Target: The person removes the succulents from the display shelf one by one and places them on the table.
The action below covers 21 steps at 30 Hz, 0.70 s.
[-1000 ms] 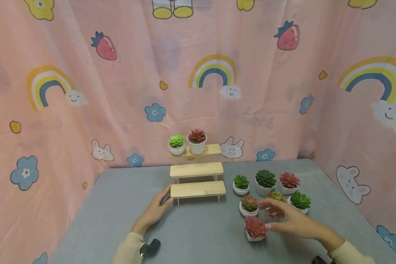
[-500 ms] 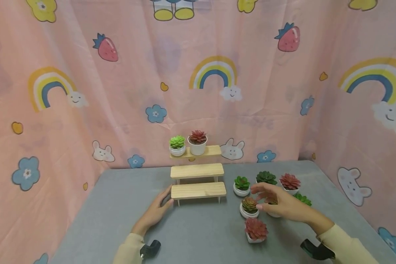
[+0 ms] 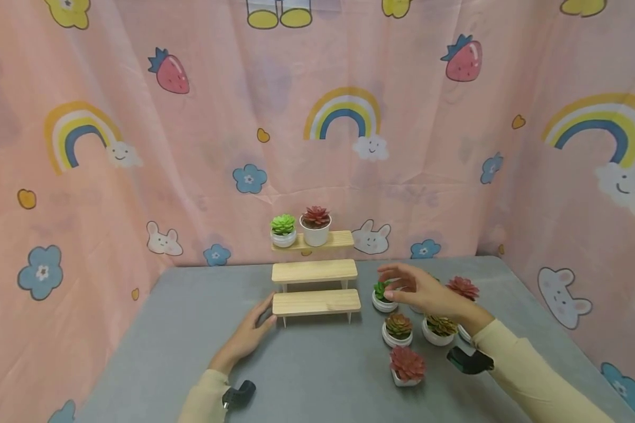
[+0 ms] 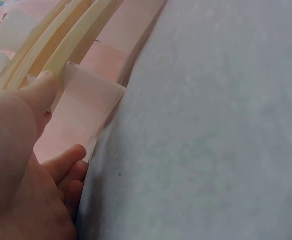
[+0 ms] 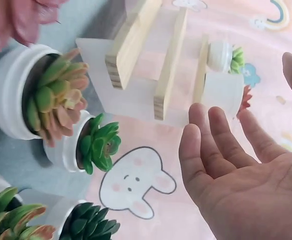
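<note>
In the head view, my left hand (image 3: 249, 332) touches the left end of a three-step wooden stand (image 3: 316, 302), its fingers loosely extended. The left wrist view has the thumb (image 4: 43, 90) against the stand's edge. My right hand (image 3: 425, 291) hovers with spread, bent fingers by a small green potted succulent (image 3: 383, 302), partly covering it. The right wrist view shows its palm (image 5: 255, 195) bare, holding nothing. On the top step are a bright green succulent (image 3: 283, 229) and a dark red one (image 3: 316, 226) in white pots.
An orange-brown succulent (image 3: 398, 330), a yellow-green one (image 3: 439, 330), a pinkish-red one (image 3: 407, 365) and another red one (image 3: 463, 287) stand on the grey table (image 3: 317, 376). A dark green succulent (image 5: 88, 222) is mostly hidden in the head view. Patterned pink cloth (image 3: 201, 147) hangs behind.
My right hand has moved left and away from me, from over the front plants to the small green succulent. My left hand stays at the stand's end.
</note>
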Available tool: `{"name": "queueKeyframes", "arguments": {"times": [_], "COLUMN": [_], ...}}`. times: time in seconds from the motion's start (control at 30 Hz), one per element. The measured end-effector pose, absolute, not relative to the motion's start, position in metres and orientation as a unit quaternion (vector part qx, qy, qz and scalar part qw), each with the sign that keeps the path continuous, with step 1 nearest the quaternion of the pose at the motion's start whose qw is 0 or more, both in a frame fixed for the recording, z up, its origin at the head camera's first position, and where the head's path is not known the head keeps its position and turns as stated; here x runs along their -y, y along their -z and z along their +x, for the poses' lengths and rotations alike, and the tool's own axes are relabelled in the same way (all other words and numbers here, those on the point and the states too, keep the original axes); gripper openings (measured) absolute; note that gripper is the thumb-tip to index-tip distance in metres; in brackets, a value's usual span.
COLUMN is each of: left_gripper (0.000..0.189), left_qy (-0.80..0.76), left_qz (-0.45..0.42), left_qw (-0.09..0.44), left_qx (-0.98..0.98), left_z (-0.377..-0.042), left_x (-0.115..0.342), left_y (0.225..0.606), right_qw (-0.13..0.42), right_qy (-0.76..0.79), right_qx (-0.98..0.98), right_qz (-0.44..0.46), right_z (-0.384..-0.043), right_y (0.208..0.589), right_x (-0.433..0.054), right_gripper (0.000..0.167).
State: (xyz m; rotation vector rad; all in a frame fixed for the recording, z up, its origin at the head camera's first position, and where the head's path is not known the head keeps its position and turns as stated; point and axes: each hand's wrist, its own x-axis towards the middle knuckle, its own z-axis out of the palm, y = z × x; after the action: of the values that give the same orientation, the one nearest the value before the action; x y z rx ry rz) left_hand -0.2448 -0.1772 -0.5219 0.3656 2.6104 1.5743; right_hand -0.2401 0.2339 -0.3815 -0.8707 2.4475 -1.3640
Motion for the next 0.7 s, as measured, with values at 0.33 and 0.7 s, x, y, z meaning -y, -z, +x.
{"name": "queueKeyframes", "arguments": {"times": [0.33,0.7], "left_gripper": [0.063,0.064], "left_qy": [-0.510,-0.507], "left_qz": [0.126,0.126], "left_qw": [0.035,0.030], "left_qx": [-0.850,-0.852], "left_z": [-0.247,-0.247], "left_x": [0.179,0.178], "left_y": [0.524,0.524], "right_qw": [0.086,0.096], "right_qy": [0.458,0.452], "right_qx": [-0.843,-0.852], "right_qz": [-0.270,-0.246], "right_z": [-0.276,-0.303], "right_y": [0.377,0.362], "right_x": [-0.210,-0.179], "right_gripper": [0.056,0.059]}}
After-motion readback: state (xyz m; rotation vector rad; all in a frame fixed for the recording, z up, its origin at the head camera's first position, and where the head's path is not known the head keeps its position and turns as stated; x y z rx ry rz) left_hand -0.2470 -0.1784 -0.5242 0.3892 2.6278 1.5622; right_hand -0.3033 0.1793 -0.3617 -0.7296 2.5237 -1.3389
